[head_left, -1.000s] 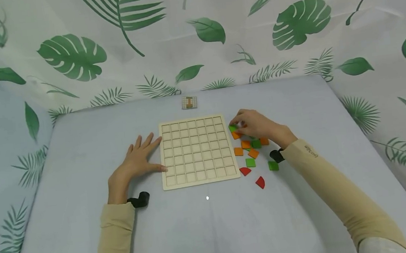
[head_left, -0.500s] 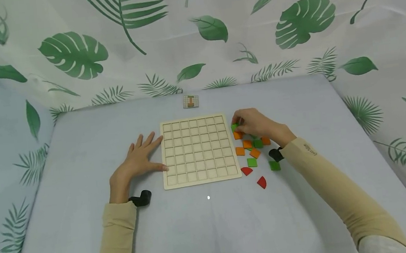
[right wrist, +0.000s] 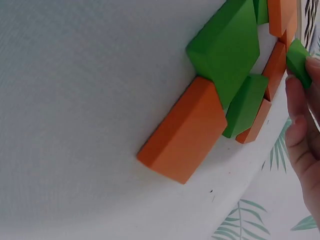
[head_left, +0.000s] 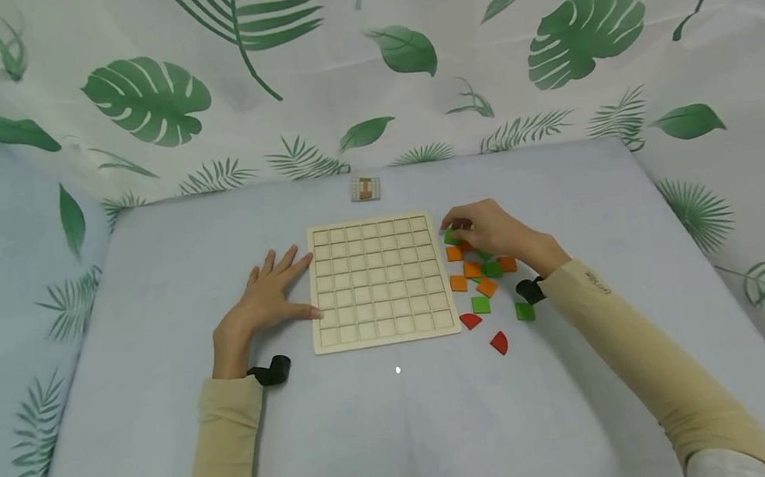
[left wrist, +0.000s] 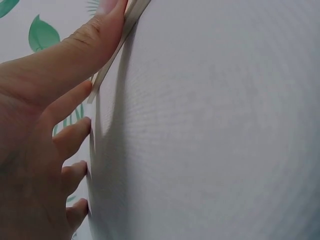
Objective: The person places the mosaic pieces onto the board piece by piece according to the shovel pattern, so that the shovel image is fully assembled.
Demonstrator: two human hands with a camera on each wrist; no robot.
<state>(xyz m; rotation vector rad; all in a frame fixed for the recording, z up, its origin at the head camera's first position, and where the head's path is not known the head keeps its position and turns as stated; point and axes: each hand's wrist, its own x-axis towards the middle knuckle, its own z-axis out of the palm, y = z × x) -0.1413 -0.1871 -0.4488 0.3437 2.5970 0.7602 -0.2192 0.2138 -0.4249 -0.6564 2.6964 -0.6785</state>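
Note:
My left hand (head_left: 264, 299) lies spread at the left side of a pale wooden grid board (head_left: 380, 281), its thumb and index fingertip touching the edge. In the left wrist view the thumb rests at the board's thin edge (left wrist: 114, 60). Beyond the board's right side, my right hand (head_left: 493, 228) pinches a small green square tile (head_left: 451, 237) between thumb and finger. The right wrist view shows this green tile (right wrist: 298, 62) tilted at the fingertips. Orange tiles (head_left: 454, 253) lie just below it, one partly covered by my fingers.
Several orange tiles (head_left: 459, 283) and green tiles (head_left: 525, 311) lie loose right of the board, some overlapping. Two red quarter-circle pieces (head_left: 499, 343) lie nearer me. A small patterned card (head_left: 365, 188) sits behind the board. A leaf-print cloth (head_left: 308, 67) hangs behind the table.
The head view has shifted a little, so everything appears slightly further right. My right hand with the green tile has moved slightly right of the board. My left hand keeps its place.

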